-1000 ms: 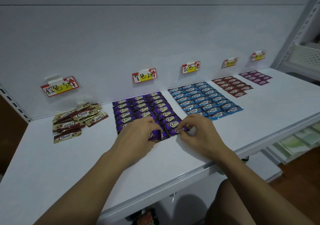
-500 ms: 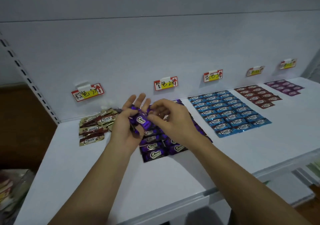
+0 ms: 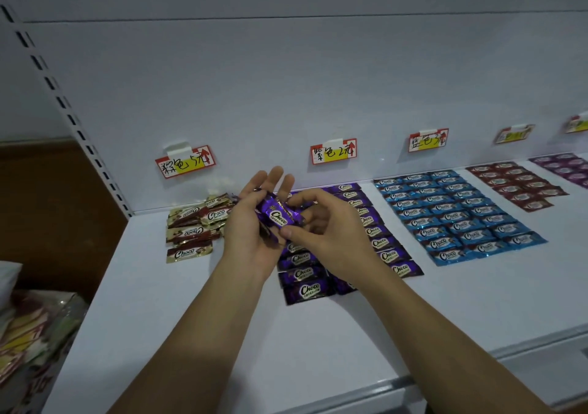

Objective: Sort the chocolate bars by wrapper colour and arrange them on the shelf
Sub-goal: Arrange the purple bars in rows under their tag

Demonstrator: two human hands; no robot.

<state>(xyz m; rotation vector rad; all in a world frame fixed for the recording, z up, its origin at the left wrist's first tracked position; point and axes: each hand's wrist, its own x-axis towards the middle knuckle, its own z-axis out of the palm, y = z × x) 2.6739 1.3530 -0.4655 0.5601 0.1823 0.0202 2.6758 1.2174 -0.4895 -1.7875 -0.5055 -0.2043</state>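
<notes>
Left hand [image 3: 249, 232] could spill its small stack of shiny purple foil-wrapped chocolate bars [image 3: 277, 217]. The foil is slick and the stack sits loose on a flat palm, so tugging one bar may slide the rest onto the purple rows [image 3: 307, 290] just below and knock them crooked. Left hand is palm up with fingers straight, cradling the stack above the white shelf [image 3: 191, 334]. Right hand [image 3: 324, 225] pinches the top bar, thumb and fingertips curled on its edges. Farther left is a messy gold-brown bar pile [image 3: 194, 225]. To the right is a tidy blue grid [image 3: 455, 216], then a dark red group [image 3: 515, 187]. Handwritten price tags [image 3: 332, 151] on back wall.
</notes>
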